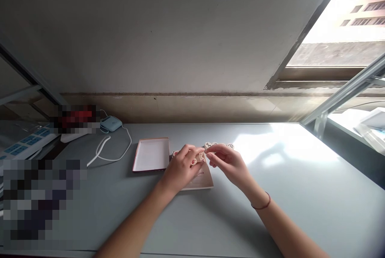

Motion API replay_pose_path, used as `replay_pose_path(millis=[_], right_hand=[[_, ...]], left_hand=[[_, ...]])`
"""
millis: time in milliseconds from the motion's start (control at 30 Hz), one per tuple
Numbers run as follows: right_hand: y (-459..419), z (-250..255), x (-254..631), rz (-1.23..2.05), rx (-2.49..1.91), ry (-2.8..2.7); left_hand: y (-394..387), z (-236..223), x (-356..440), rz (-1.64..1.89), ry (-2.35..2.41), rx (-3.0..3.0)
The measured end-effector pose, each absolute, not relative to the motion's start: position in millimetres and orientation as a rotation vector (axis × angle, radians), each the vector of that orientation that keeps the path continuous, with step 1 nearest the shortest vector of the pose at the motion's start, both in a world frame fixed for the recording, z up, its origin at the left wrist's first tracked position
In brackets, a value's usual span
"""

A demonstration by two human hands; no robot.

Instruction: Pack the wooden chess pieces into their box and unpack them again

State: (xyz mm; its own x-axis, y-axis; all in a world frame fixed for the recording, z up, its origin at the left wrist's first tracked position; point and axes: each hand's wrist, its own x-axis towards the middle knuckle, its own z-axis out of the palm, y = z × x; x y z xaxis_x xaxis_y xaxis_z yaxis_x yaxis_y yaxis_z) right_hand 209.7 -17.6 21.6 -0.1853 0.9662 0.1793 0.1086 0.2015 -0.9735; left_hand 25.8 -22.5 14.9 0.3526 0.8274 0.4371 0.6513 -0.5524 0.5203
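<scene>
My left hand (180, 165) reaches over an open shallow box (204, 179), its thumb and fingers closed around round Chinese chess pieces (193, 162) with red characters. More red-marked pieces show at the box's back edge, partly behind my fingers. My right hand (225, 161) is beside the box's right side, thumb and index finger brought together close to my left fingertips. Whatever the right fingers pinch, if anything, is too small to make out. Behind the right hand lie several Chinese chess pieces with black characters (208, 145), partly covered by it.
A box lid (152, 154) with a white inside lies left of the box. Farther left are a white cable (128, 145), a light-blue device (111, 123) and a power strip (30, 141). The grey table (300, 202) meets a wall at the back; sunlight falls on its right.
</scene>
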Motion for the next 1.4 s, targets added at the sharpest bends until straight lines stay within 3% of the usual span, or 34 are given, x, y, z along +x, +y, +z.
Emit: replay_pose_path(millis=[367, 733, 1400], right_hand=[[-11.5, 22.1, 217.0, 1.169, -1.137, -1.432], [-15.5, 22.1, 216.8, 1.14, -1.179, -1.696], [-31.6, 15.0, 204.0, 0.567, -1.194, -2.393]], left_hand=[[-20.5, 14.2, 20.6, 0.933, 1.216, 2.417], [-29.2, 4.6, 36.6, 0.626, 1.073, 2.763], [-13.7, 35.6, -19.4, 0.373, 1.381, 2.463]])
